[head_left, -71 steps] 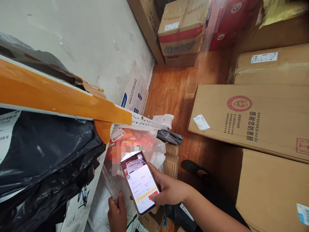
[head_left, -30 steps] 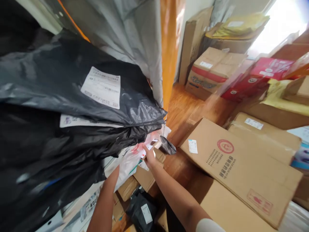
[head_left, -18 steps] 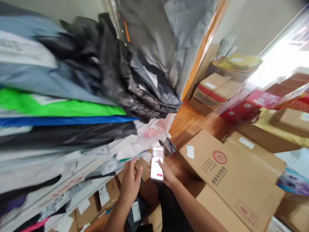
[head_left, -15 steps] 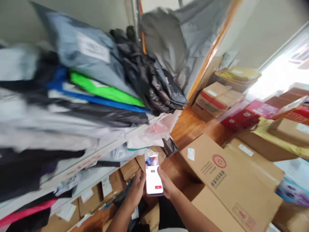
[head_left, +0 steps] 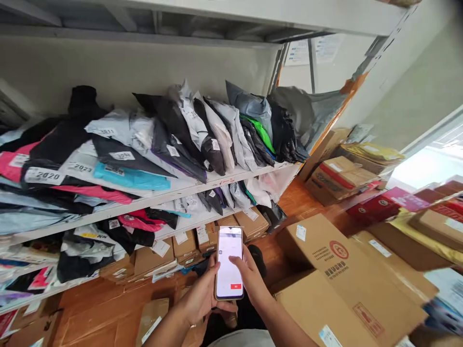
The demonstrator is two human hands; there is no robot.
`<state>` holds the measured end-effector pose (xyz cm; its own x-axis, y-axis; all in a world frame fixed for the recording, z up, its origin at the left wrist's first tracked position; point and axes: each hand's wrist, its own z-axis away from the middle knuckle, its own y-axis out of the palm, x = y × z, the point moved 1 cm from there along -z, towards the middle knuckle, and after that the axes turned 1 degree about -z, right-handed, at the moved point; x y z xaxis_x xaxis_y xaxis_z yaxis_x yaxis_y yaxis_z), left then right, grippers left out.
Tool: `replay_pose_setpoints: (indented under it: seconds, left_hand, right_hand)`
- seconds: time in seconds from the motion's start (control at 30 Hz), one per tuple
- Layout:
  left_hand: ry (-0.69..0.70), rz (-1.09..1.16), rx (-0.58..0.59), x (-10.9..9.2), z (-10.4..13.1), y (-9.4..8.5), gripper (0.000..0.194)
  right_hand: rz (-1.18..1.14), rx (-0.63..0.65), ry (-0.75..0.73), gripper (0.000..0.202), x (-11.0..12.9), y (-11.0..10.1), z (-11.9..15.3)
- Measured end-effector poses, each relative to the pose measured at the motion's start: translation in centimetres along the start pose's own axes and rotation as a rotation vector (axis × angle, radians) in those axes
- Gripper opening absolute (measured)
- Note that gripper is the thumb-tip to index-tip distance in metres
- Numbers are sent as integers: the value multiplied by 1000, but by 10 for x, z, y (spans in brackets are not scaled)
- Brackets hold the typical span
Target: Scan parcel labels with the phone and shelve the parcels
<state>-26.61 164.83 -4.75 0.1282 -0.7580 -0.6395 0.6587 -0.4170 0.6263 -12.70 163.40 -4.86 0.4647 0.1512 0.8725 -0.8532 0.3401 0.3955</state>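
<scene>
A lit phone stands upright in view at the lower middle, its screen mostly white with a red button near the bottom. My left hand is wrapped round its left side, with fingers passing under its lower end. On the other side, my right hand closes round the right edge, its thumb lying over the screen. Beyond the phone, labelled plastic parcels are packed along a white shelf.
Small cardboard boxes line the lowest level, on the floor. A large cardboard box lies close on my right. Behind it are red boxes and a yellow parcel. A metal shelf beam crosses the top.
The view has drawn back from the parcels, showing more of the shelves. My right thumb has moved from the phone's edge onto the screen, and my left fingers now show under the phone.
</scene>
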Motion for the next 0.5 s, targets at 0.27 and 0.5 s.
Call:
replay_pose_setpoints:
  seconds: [0.27,0.5]
  left_hand:
    - [54,59,121,19,45,-4,96]
    - [66,128,164,25,58,-1,87]
  right_hand:
    - [110,-45,-106,37,9,32,53]
    - [48,49,-43,39,7,20,84]
